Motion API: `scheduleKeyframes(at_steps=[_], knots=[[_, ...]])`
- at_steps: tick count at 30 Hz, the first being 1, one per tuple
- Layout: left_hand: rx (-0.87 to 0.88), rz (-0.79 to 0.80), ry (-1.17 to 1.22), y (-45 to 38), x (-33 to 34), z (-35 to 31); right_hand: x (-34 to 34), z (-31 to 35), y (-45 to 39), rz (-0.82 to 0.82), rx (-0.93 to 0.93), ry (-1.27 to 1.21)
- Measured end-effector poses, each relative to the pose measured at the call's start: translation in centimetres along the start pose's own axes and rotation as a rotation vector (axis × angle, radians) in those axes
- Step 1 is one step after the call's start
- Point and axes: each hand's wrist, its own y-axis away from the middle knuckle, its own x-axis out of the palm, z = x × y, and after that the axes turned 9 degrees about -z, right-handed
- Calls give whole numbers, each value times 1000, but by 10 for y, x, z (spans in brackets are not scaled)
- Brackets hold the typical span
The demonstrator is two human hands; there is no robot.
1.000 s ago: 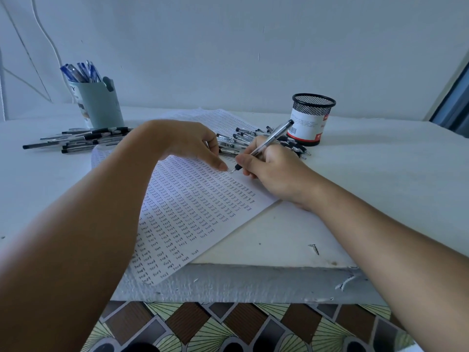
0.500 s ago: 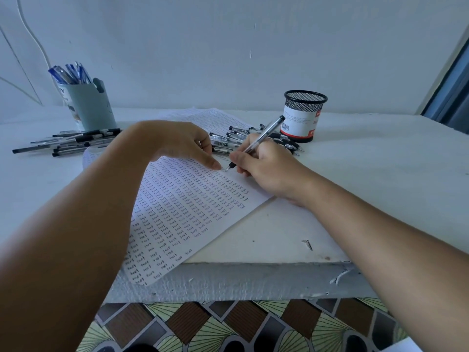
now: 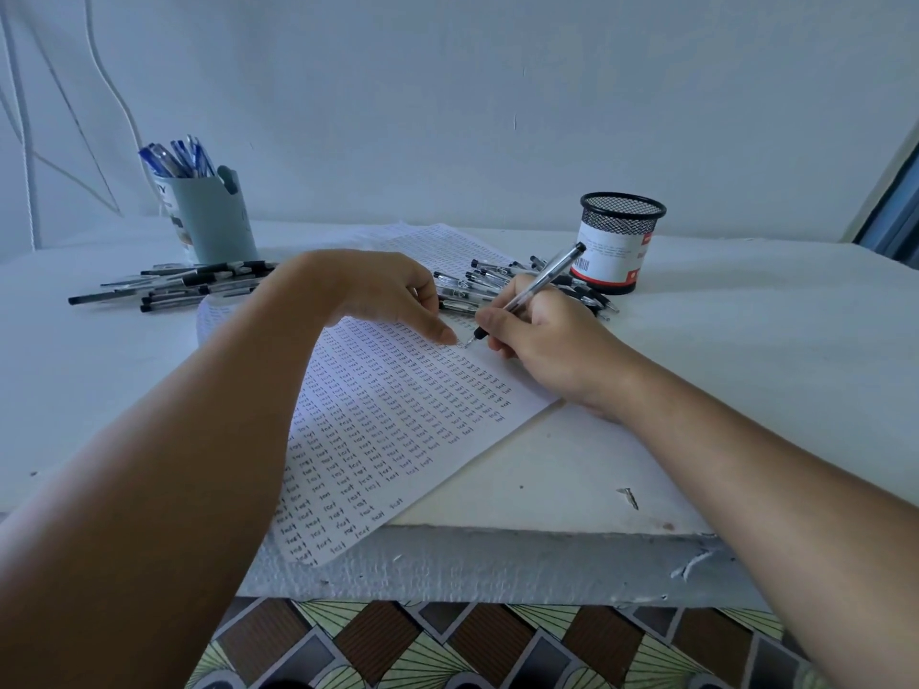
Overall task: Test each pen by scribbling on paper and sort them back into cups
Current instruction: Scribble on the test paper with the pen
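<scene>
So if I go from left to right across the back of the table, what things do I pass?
Pile of black pens → grey cup of blue pens → left hand → right hand holding the pen → black mesh cup.

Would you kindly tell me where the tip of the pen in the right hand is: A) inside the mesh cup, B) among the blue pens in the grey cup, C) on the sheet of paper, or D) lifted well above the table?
C: the right hand grips the pen with its tip on the paper.

Black mesh cup (image 3: 621, 226), white paper (image 3: 398, 415), blue-capped pens (image 3: 174, 159).
</scene>
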Motion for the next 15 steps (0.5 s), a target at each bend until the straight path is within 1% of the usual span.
scheduleKeyframes(at_steps=[8, 10, 13, 15], knots=[[-3, 0, -3, 1, 0, -1, 0, -1, -1, 6, -2, -8], [-3, -2, -3, 2, 0, 0, 0, -1, -2, -16, -3, -28], [1, 5, 1, 2, -1, 1, -4, 0, -3, -136, 41, -263], [3, 9, 13, 2, -1, 1, -7, 3, -5, -200, 5, -342]])
